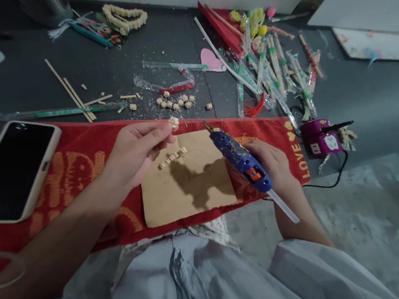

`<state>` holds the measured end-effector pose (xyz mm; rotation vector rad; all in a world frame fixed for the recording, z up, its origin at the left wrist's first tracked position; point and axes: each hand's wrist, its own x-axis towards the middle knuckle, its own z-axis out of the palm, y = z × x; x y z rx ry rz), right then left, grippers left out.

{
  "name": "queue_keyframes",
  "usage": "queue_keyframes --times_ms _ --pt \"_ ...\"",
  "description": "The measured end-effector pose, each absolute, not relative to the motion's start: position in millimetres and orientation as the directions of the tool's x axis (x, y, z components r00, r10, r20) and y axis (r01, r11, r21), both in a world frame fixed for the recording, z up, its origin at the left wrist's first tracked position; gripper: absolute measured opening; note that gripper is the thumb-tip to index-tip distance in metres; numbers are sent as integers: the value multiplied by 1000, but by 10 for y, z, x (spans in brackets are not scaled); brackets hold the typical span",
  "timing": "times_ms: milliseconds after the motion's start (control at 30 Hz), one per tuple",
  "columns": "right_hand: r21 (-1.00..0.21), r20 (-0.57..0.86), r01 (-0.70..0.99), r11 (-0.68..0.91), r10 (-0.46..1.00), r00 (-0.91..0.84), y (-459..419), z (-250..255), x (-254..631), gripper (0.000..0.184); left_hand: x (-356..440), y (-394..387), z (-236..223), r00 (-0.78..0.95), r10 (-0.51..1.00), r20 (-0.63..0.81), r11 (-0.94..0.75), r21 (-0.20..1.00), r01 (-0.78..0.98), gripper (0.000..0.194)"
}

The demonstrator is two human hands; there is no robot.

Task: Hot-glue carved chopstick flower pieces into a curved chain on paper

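Ideally, pinch the piece (pixel 173 123) low: the left hand's grip (pixel 142 146) is closed on it, slightly above frame centre. The right hand's grip (pixel 271 162) wraps the gun (pixel 236 156), right of centre; aim its nozzle (pixel 208 127) clear of skin.

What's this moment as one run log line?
left hand: pinching pale piece | right hand: holding blue glue gun, nozzle apart from pale piece | brown board: on red towel, row of pieces on top
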<state>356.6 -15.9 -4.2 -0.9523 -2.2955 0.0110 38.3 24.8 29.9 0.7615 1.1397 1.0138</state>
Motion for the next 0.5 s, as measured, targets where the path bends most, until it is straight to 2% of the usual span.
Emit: queue_keyframes --times_ms 133,233,300,367,467,500 --pt "-65 501 764 642 683 -532 -136 -132 3931 30 390 253 283 75 929 -362 370 902 -222 21" --pt "43 344 870 491 811 -474 -69 -195 4161 29 389 248 276 87 936 -342 353 913 -203 24" --pt "106 216 875 472 848 -483 -28 -146 4253 29 392 238 284 106 937 -334 349 917 -194 25" --pt "106 166 839 534 822 -544 5 -5 4259 35 399 226 296 124 940 -318 337 921 -193 25" --pt "26 272 715 699 683 -678 70 299 4034 39 409 211 293 123 945 -302 320 932 -170 25" --pt "-27 288 702 711 678 -676 102 390 3897 40 410 206 285 116 947 -300 315 937 -151 26"
